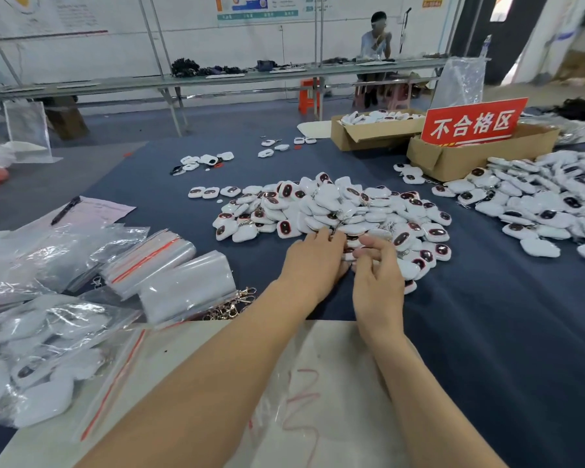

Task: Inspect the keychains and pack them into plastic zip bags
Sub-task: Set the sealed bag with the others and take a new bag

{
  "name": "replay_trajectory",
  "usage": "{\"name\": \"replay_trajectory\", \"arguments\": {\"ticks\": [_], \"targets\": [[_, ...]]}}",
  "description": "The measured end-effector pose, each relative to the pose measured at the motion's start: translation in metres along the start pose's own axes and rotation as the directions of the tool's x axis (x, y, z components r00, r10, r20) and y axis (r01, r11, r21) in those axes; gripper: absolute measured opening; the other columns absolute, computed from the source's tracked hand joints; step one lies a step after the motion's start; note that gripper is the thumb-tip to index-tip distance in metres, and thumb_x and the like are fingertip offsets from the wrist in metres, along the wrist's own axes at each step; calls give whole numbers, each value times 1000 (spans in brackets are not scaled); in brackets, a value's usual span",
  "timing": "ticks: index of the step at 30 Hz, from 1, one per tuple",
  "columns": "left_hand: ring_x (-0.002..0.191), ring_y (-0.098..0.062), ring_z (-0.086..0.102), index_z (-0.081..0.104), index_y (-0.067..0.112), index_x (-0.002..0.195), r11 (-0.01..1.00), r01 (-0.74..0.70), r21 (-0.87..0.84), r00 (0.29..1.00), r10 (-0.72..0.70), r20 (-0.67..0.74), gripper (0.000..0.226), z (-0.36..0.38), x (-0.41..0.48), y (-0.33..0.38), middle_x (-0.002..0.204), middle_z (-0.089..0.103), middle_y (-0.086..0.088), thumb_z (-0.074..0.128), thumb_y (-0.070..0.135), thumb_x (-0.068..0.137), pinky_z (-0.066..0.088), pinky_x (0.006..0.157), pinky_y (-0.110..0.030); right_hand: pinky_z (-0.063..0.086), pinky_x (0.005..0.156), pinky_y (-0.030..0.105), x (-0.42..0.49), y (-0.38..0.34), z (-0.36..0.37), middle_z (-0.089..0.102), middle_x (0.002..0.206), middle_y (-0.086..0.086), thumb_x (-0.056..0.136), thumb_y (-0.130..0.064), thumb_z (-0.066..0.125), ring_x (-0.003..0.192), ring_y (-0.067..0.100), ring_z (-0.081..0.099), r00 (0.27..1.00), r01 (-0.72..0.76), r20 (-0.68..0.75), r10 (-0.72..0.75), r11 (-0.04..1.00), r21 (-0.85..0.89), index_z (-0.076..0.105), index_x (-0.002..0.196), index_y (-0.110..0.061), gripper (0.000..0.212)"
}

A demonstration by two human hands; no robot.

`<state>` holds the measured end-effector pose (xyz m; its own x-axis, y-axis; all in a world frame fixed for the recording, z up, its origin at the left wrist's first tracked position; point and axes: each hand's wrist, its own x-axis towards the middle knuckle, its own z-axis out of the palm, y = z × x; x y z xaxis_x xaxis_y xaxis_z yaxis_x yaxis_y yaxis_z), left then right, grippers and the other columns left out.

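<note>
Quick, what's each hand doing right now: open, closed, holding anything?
Left hand: fingers lie on the keychain pile; whether it grips anything cannot be told.
Right hand: fingers curled, pinching a keychain at the pile's near edge.

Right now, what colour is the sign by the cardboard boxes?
The sign is red with white characters, seen best in the head view.

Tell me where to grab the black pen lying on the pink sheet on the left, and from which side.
Pinch the black pen mid-barrel from straight above, with fingers across its length. It lies flat and diagonal on the pink sheet with both long sides free, so nothing should block a top-down pinch.
</note>
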<state>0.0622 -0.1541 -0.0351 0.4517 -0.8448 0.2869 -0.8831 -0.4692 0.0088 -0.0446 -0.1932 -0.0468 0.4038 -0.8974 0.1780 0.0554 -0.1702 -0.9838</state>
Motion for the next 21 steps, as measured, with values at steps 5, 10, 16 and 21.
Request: {"name": "replay_trajectory", "arguments": {"ticks": [5,10,16,21], "targets": [[101,-23,59,60,17,117,1000,13,29,986,-8,-166,38,-16,-9,-6,111,60,-1,38,46,105,40,68,-34,46,83,24,-1,-1,-1,66,108,-11,103,-20,46,101,13,62,1000,30,4,-30,999,31,58,111,-34,21],[69,-20,65,69,20,92,995,54,-88,868,-90,-489,22,-46,-56,-20,76,68,4,61,40,97,44,51,-31,52,74,25,-13,-9,8,66,94,-20,104,-29,48,82,7,65,979,48,189,-74,989,136,57,116,-43,21],[76,-14,63,63,29,106,925,188,-331,863,-316,-393,18,-49,-118,-35,80,66,12,58,41,95,44,57,-32,55,90,44,-41,-12,25,66,114,-12,103,-34,51,104,12,66,837,164,506,-206,978,126,58,126,-44,25],[84,-2,57,46,44,117,849,168,-502,871,-366,-328,26,-45,-138,-39,91,63,17,54,46,93,45,66,-26,53,87,20,-57,-19,30,60,125,1,98,-32,56,111,10,66,761,97,608,-227,966,239,55,131,-50,37]]}}
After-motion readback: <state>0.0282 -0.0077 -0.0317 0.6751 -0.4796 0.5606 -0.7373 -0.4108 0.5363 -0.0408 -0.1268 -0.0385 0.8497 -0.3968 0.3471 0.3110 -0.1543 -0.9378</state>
